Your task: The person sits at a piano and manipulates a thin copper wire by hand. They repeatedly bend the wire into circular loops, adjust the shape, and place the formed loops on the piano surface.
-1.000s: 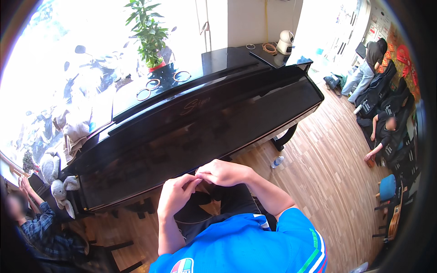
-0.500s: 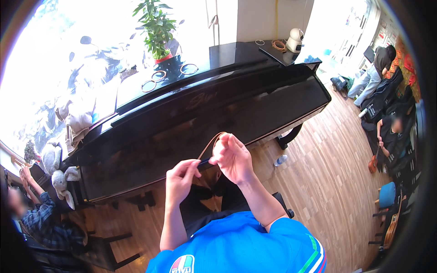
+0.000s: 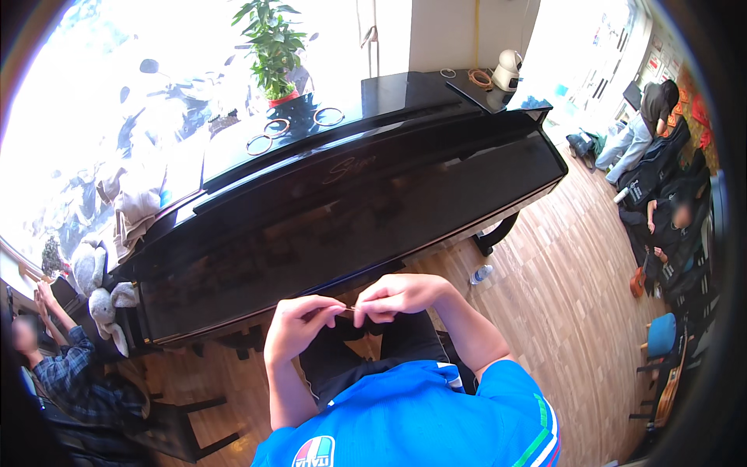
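My left hand and my right hand meet in front of my lap, close to the piano's front edge. Between their fingertips shows a short bit of a thin brown strip; both hands pinch it. Most of the strip is hidden by fingers, and its material is too small to tell. Beyond my hands lies the closed black piano. On its top rest several thin rings, among them a brown ring and a pale ring.
A potted plant and a white rounded device stand on the piano. A plastic bottle is on the wooden floor. Grey plush toys and a person are at left; others sit at right near a blue stool.
My right hand has come down and turned palm-down, closer to my left hand. The strip's raised loop no longer shows; only a short piece is seen between the fingertips.
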`<state>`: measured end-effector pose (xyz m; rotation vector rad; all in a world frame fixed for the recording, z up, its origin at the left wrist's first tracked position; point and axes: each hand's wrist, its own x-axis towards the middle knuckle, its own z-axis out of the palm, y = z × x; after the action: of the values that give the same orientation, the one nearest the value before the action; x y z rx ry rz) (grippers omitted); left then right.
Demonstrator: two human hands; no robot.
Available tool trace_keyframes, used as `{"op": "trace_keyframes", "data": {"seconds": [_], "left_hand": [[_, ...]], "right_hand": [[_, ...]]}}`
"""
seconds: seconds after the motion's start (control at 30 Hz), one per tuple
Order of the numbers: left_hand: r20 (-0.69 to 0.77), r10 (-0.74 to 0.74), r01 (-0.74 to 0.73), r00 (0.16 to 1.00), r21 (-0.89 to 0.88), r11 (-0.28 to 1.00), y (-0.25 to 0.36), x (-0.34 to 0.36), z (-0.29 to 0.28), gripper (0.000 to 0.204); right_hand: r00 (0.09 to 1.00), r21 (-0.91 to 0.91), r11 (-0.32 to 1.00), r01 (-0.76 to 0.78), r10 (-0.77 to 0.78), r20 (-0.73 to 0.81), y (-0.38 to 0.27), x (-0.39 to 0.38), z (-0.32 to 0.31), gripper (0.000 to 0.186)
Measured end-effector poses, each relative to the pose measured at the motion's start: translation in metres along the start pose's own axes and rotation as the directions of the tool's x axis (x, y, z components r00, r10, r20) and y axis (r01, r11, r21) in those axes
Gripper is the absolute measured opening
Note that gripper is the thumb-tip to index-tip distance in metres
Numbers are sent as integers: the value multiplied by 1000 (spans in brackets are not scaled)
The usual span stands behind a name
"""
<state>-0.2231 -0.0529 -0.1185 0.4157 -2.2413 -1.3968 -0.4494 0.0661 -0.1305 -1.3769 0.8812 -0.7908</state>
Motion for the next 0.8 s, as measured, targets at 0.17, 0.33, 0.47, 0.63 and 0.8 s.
{"op": "trace_keyframes", "data": {"seconds": [0.17, 0.33, 0.47, 0.63, 0.8], "left_hand": [[-249, 15, -74, 968, -231, 970, -10, 3, 8, 9], [-217, -92, 38, 972, -244, 969, -13, 12, 37, 14], [6, -40, 39, 999, 61, 997, -9, 9, 43, 10], [-30, 70, -62, 997, 211, 976, -5, 10, 27, 10], [-10, 101, -96, 995, 232, 968, -3, 9, 12, 12]], "right_hand": [[928, 530, 774, 346, -366, -70, 9, 0, 10, 32], [667, 426, 539, 726, -401, -629, -8, 37, 43, 26], [474, -629, 738, 243, -657, -586, -21, 42, 41, 20], [805, -652, 757, -34, -366, -467, -6, 27, 20, 21], [980, -376, 911, -168, 112, -167, -18, 20, -9, 28]]}}
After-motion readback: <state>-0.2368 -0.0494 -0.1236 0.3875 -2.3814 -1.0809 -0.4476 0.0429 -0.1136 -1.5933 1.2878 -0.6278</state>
